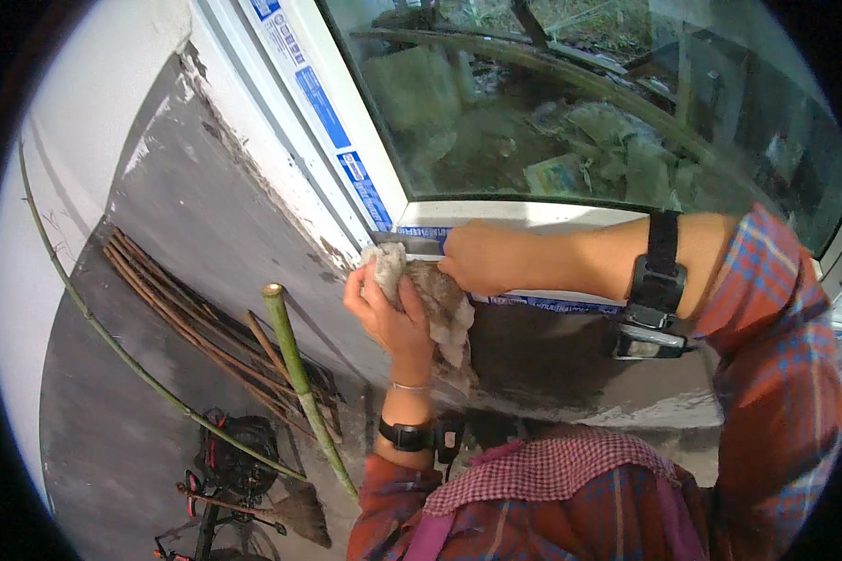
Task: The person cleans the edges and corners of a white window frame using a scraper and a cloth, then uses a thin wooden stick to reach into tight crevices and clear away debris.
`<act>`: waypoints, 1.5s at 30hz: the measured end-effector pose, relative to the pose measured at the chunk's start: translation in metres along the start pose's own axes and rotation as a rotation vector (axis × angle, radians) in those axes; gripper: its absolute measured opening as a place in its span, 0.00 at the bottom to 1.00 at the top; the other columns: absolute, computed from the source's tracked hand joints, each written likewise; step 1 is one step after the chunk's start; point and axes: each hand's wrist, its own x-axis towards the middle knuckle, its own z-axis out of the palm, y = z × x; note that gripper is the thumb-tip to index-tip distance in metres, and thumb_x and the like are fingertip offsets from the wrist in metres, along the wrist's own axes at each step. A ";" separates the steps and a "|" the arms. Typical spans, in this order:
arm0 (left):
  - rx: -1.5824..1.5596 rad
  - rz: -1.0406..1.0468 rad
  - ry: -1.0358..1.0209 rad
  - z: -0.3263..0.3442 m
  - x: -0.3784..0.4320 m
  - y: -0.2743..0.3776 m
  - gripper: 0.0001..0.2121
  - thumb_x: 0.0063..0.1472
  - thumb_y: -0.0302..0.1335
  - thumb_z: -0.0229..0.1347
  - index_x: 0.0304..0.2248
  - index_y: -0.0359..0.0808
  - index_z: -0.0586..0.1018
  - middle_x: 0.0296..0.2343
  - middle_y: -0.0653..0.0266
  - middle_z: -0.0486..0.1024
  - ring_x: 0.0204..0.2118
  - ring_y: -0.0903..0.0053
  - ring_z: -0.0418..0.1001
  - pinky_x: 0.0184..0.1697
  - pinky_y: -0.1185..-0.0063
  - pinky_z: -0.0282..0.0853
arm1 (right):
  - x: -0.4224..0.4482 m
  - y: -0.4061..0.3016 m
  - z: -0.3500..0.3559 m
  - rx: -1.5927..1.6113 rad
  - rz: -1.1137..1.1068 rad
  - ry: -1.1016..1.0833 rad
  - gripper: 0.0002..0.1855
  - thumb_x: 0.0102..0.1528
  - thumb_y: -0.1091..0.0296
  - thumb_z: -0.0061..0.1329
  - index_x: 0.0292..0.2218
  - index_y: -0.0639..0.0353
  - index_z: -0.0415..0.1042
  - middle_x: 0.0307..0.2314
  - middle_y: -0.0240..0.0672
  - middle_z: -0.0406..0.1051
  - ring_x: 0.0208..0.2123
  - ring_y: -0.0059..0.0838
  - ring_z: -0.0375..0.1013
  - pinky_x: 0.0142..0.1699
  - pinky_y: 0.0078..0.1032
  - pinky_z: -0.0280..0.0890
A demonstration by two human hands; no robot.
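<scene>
A dirty, greyish cloth (442,301) hangs from my left hand (393,315), its bunched end pinched between thumb and fingers at the lower corner of the white window frame (533,214). Just right of it, my right hand (480,258) is curled with knuckles up on the bottom frame rail; its fingertips are hidden, so what it may hold does not show. Blue printed protective film (323,105) covers parts of the frame, and a glass pane (568,126) fills it.
Below the window is a grey ledge (561,365). Brown sticks (196,329), a green bamboo pole (295,365) and a long thin green stem (105,333) lean by the grey and white wall at left. A bicycle (224,491) stands at lower left.
</scene>
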 end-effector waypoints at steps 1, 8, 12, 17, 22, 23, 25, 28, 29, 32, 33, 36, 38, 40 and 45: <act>0.031 0.008 0.031 0.000 0.002 -0.003 0.19 0.52 0.28 0.49 0.43 0.29 0.66 0.41 0.50 0.59 0.41 0.58 0.60 0.43 0.70 0.59 | -0.002 -0.002 0.001 -0.004 -0.006 0.009 0.17 0.52 0.62 0.37 0.23 0.68 0.70 0.21 0.51 0.69 0.26 0.50 0.69 0.33 0.39 0.63; 0.145 0.058 -0.031 -0.005 0.020 -0.004 0.16 0.50 0.25 0.48 0.40 0.30 0.68 0.38 0.53 0.63 0.41 0.58 0.63 0.43 0.70 0.60 | 0.003 0.006 0.021 0.106 -0.078 0.270 0.19 0.51 0.60 0.38 0.23 0.68 0.70 0.25 0.51 0.69 0.31 0.48 0.68 0.38 0.37 0.61; 0.166 0.143 -0.044 -0.007 0.031 -0.003 0.15 0.49 0.23 0.49 0.39 0.30 0.68 0.38 0.52 0.63 0.41 0.58 0.63 0.43 0.69 0.60 | 0.000 0.005 0.021 0.151 -0.040 0.330 0.18 0.51 0.60 0.39 0.23 0.67 0.70 0.26 0.51 0.69 0.31 0.48 0.68 0.39 0.38 0.61; 0.190 0.224 0.027 -0.011 0.069 0.006 0.16 0.48 0.22 0.50 0.39 0.29 0.67 0.38 0.53 0.63 0.42 0.58 0.62 0.44 0.69 0.59 | -0.006 0.000 0.010 0.272 -0.082 0.622 0.16 0.50 0.61 0.39 0.23 0.66 0.70 0.23 0.51 0.69 0.29 0.49 0.68 0.37 0.38 0.61; 0.199 0.339 0.182 -0.012 0.127 0.017 0.18 0.47 0.20 0.51 0.40 0.30 0.66 0.39 0.53 0.62 0.43 0.59 0.61 0.45 0.69 0.58 | 0.003 -0.020 -0.028 0.521 -0.003 0.736 0.19 0.53 0.60 0.37 0.24 0.69 0.71 0.25 0.55 0.68 0.32 0.52 0.67 0.38 0.38 0.62; 0.213 0.364 0.170 -0.013 0.134 0.021 0.18 0.47 0.20 0.51 0.41 0.30 0.66 0.39 0.54 0.62 0.43 0.59 0.61 0.45 0.70 0.58 | 0.003 -0.021 -0.031 0.513 -0.008 0.752 0.19 0.53 0.60 0.37 0.24 0.69 0.71 0.25 0.55 0.68 0.32 0.52 0.67 0.38 0.38 0.62; 0.242 0.398 0.171 -0.020 0.144 0.016 0.19 0.47 0.20 0.51 0.41 0.31 0.66 0.40 0.54 0.62 0.43 0.59 0.61 0.46 0.70 0.58 | 0.016 -0.026 -0.024 0.629 -0.030 0.841 0.15 0.51 0.63 0.39 0.23 0.66 0.69 0.22 0.52 0.67 0.28 0.52 0.67 0.34 0.36 0.62; 0.265 0.426 0.160 -0.032 0.156 0.014 0.18 0.47 0.21 0.51 0.41 0.32 0.67 0.39 0.55 0.62 0.43 0.59 0.60 0.46 0.70 0.58 | 0.040 -0.038 -0.017 0.664 -0.113 1.001 0.15 0.52 0.63 0.38 0.23 0.66 0.68 0.20 0.52 0.67 0.26 0.53 0.67 0.32 0.36 0.62; 0.229 0.421 0.140 -0.036 0.164 0.019 0.18 0.48 0.22 0.52 0.41 0.32 0.67 0.40 0.55 0.62 0.44 0.59 0.60 0.46 0.71 0.57 | 0.044 -0.041 -0.019 0.704 -0.127 1.069 0.15 0.52 0.64 0.38 0.23 0.66 0.68 0.20 0.52 0.67 0.26 0.53 0.67 0.32 0.37 0.61; 0.122 0.399 0.123 -0.047 0.181 0.038 0.19 0.48 0.24 0.53 0.42 0.32 0.67 0.41 0.54 0.62 0.44 0.60 0.60 0.47 0.71 0.57 | 0.050 -0.042 -0.037 0.710 -0.159 1.170 0.14 0.53 0.65 0.37 0.23 0.66 0.67 0.20 0.51 0.66 0.26 0.52 0.66 0.30 0.37 0.61; 0.062 0.375 0.111 -0.054 0.186 0.040 0.20 0.48 0.26 0.54 0.43 0.32 0.67 0.41 0.53 0.61 0.45 0.61 0.60 0.48 0.72 0.57 | 0.053 -0.046 -0.043 0.728 -0.169 1.232 0.14 0.53 0.65 0.37 0.23 0.66 0.67 0.20 0.51 0.66 0.26 0.52 0.66 0.30 0.37 0.60; 0.030 0.420 0.127 -0.075 0.177 0.050 0.19 0.49 0.23 0.52 0.43 0.32 0.67 0.41 0.52 0.61 0.45 0.61 0.60 0.49 0.73 0.56 | 0.049 -0.040 -0.057 0.796 -0.249 1.278 0.15 0.53 0.61 0.40 0.24 0.65 0.67 0.20 0.51 0.66 0.25 0.53 0.66 0.29 0.37 0.60; 0.002 0.423 0.079 -0.096 0.161 0.054 0.19 0.48 0.18 0.49 0.43 0.32 0.68 0.40 0.52 0.62 0.45 0.61 0.61 0.48 0.73 0.57 | 0.043 -0.045 -0.054 0.806 -0.315 1.268 0.15 0.53 0.61 0.41 0.24 0.65 0.66 0.18 0.50 0.66 0.24 0.52 0.66 0.28 0.35 0.60; 0.011 0.417 0.094 -0.112 0.142 0.053 0.18 0.47 0.15 0.48 0.41 0.33 0.69 0.40 0.53 0.63 0.44 0.62 0.62 0.47 0.74 0.58 | 0.031 -0.049 -0.045 0.801 -0.350 1.234 0.14 0.52 0.62 0.41 0.24 0.65 0.66 0.17 0.49 0.65 0.22 0.50 0.66 0.26 0.33 0.60; 0.032 0.362 0.279 -0.140 0.104 0.053 0.18 0.46 0.13 0.45 0.40 0.32 0.69 0.39 0.55 0.64 0.44 0.64 0.62 0.47 0.75 0.58 | -0.022 -0.043 -0.027 0.638 -0.372 1.187 0.11 0.52 0.65 0.42 0.25 0.64 0.65 0.15 0.47 0.65 0.19 0.46 0.65 0.23 0.31 0.58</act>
